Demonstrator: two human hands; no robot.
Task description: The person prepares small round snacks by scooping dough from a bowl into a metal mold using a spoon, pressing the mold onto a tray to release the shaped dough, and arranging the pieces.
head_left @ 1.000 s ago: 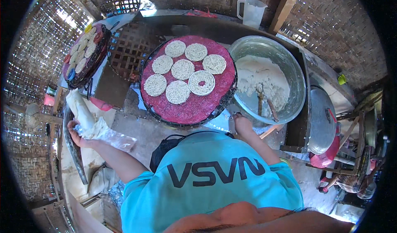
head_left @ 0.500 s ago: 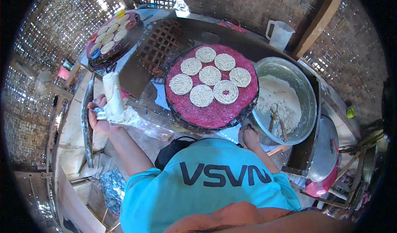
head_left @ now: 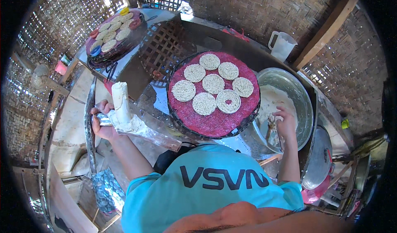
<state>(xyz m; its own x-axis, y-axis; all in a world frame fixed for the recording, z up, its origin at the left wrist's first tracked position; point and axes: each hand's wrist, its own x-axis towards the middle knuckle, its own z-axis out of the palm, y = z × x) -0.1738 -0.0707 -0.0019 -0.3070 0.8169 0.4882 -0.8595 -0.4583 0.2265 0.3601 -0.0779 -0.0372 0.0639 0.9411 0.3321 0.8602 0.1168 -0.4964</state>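
Note:
My left hand (head_left: 103, 121) is wrapped round a shiny metal press (head_left: 136, 127) smeared with dough. A pale cylinder of dough (head_left: 120, 101) stands upright from it. Over the large metal basin (head_left: 307, 109) at the right, my right hand (head_left: 286, 124) closes round the handle of a wooden utensil (head_left: 270, 133) resting in the white dough (head_left: 275, 98). Between my hands lies a round tray with a magenta mesh cloth (head_left: 194, 119), bearing several flat discs of squiggled dough strands (head_left: 213, 84). A white ring (head_left: 228, 101) surrounds the nearest right disc, which has a gap at its centre.
At the far left, a stack of similar trays (head_left: 109, 61) carries more discs and coloured rings. An open-weave bamboo rack (head_left: 163, 43) stands behind. A clear plastic jug (head_left: 283, 46) sits at the back right, and a big metal lid (head_left: 318, 156) leans right of the basin.
My right hand has moved from beside the tray's near edge up into the basin and taken the utensil's handle. My left hand still holds the press, shifted slightly right in the picture.

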